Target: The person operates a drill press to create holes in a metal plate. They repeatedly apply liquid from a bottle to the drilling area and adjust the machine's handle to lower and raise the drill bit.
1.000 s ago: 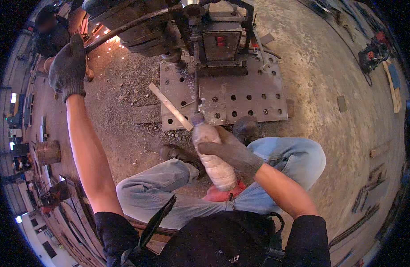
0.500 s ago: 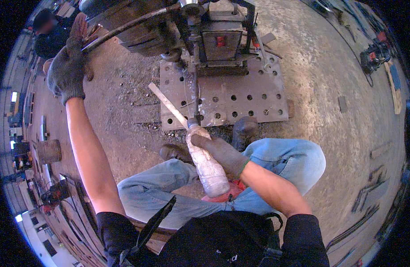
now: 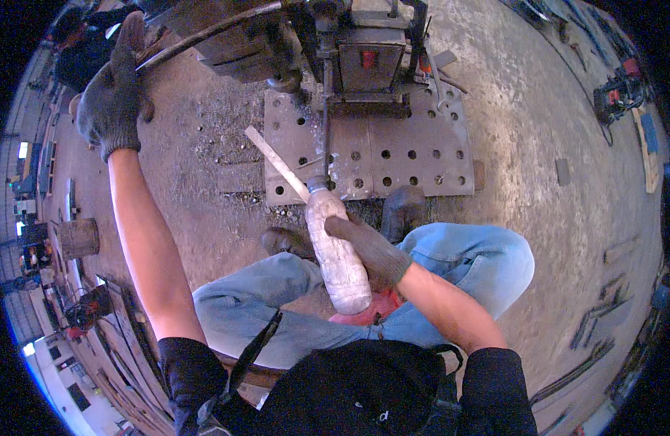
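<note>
In a dark knit glove, my right hand (image 3: pixel 367 251) wraps around the middle of a scuffed, whitish plastic bottle (image 3: pixel 338 254). The bottle tilts between my knees, its dark neck pointing at a drill-press-like machine (image 3: pixel 367 69). A flat pale wooden stick (image 3: pixel 277 163) runs up and left from beside the neck; its lower end is hidden behind the bottle. Also gloved, my left hand (image 3: pixel 115 98) is raised at the far left, fingers stretched out, palm against the end of a long metal lever (image 3: pixel 211 33) that reaches to the machine.
A perforated metal plate (image 3: pixel 422 171) lies under the machine, with dirt and scraps along its left side. My boots (image 3: pixel 404 211) stand by its near edge. Another person (image 3: pixel 87 58) is at the upper left. Metal bars (image 3: pixel 600 316) lie on the right floor, and long planks (image 3: pixel 127 327) at the left.
The bottle has tipped a little more upright, and my right hand has shifted slightly on it. My left hand stays at the lever's end. The view has shifted slightly.
</note>
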Tool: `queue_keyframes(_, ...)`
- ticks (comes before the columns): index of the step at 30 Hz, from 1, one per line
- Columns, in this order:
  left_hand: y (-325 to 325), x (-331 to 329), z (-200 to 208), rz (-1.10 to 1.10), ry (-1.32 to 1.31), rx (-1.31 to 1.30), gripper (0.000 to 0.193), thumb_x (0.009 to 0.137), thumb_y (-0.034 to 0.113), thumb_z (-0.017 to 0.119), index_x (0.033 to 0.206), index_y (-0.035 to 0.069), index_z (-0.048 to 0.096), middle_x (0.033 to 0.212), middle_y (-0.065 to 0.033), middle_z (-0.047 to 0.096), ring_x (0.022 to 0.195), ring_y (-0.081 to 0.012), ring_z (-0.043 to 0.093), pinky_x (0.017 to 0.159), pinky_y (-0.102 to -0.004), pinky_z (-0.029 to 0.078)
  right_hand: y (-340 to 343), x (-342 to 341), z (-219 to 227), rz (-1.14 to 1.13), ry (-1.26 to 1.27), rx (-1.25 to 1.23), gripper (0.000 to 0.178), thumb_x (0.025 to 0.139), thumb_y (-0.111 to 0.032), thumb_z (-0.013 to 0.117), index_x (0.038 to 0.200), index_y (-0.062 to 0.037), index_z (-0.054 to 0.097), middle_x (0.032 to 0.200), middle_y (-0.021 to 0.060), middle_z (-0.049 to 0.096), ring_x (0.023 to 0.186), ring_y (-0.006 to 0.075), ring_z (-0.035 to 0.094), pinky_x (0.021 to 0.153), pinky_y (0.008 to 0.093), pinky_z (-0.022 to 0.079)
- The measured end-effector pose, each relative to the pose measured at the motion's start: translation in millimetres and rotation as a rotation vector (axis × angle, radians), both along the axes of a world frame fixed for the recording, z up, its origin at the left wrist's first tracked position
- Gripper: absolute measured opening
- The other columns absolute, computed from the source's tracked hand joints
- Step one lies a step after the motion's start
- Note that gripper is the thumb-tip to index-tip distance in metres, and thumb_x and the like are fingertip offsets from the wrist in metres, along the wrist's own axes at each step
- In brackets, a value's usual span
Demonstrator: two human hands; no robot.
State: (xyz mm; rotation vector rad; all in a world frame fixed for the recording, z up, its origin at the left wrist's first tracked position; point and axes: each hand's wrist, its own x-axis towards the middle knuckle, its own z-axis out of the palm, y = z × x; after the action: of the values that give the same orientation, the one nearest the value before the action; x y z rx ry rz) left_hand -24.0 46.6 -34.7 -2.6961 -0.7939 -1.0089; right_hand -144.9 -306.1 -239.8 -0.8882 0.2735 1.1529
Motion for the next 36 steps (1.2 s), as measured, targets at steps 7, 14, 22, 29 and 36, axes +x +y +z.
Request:
queue_keyframes(7, 4.6, -1.2, -1.0, -0.033, -0.027, -0.026, 0.06, 0.091, 0.065, 0.044, 0.095, 0.015, 0.077, 0.082, -0.0152, 0.071, 0.076, -0.035, 0.067, 0.069, -0.0444, 0.048, -0.3, 2.4, 7.2, 0.028, 0.043, 0.03, 0.047, 0.088, -0.027, 0.069, 0.128, -0.0085, 0.052, 0.095, 0.0059, 0.064, 0.074, 0.0167, 0.065, 0.066, 0.0342, 0.057)
queue_keyframes(14, -4.1, -4.1, -1.4, -0.043, -0.08, 0.033, 0.061, 0.091, 0.065, 0.048, 0.092, 0.011, 0.076, 0.079, -0.018, 0.07, 0.071, -0.0371, 0.065, 0.063, -0.0462, 0.047, -1.2, 3.7, -3.2, 0.07, -0.092, -0.161, 0.061, 0.085, -0.051, 0.07, 0.123, -0.0046, 0.058, 0.096, 0.0094, 0.067, 0.076, 0.0182, 0.066, 0.068, 0.0336, 0.055)
queue_keyframes(22, 5.8, -3.7, -0.2, -0.037, -0.028, -0.052, 0.064, 0.092, 0.068, 0.041, 0.091, 0.014, 0.076, 0.08, -0.0126, 0.072, 0.077, -0.0319, 0.069, 0.066, -0.0418, 0.047, -0.4, 5.6, -9.1, 0.079, -0.127, -0.132, 0.063, 0.083, -0.049, 0.073, 0.124, -0.0042, 0.056, 0.098, 0.0103, 0.067, 0.078, 0.019, 0.066, 0.07, 0.0335, 0.055)
queue_keyframes(29, -1.0, -2.4, -2.0, -0.062, -0.05, -0.042, 0.066, 0.091, 0.07, 0.04, 0.091, 0.013, 0.076, 0.08, -0.0134, 0.071, 0.076, -0.0332, 0.068, 0.066, -0.0414, 0.046, 4.0, 4.7, -21.7, 0.118, -0.585, -0.152, 0.082, 0.075, -0.035, 0.083, 0.137, 0.0003, 0.042, 0.122, 0.0125, 0.057, 0.111, 0.0204, 0.056, 0.097, 0.0343, 0.047)
queue_keyframes(36, 5.9, -1.0, -2.4, -0.067, -0.035, -0.001, 0.055, 0.089, 0.064, 0.054, 0.092, 0.014, 0.078, 0.082, -0.0125, 0.073, 0.07, -0.0299, 0.068, 0.063, -0.041, 0.05, 7.5, -0.7, -14.1, 0.259, -0.742, -0.236, 0.086, 0.073, -0.038, 0.085, 0.137, 0.0013, 0.043, 0.125, 0.0144, 0.058, 0.114, 0.0218, 0.057, 0.1, 0.0341, 0.045)
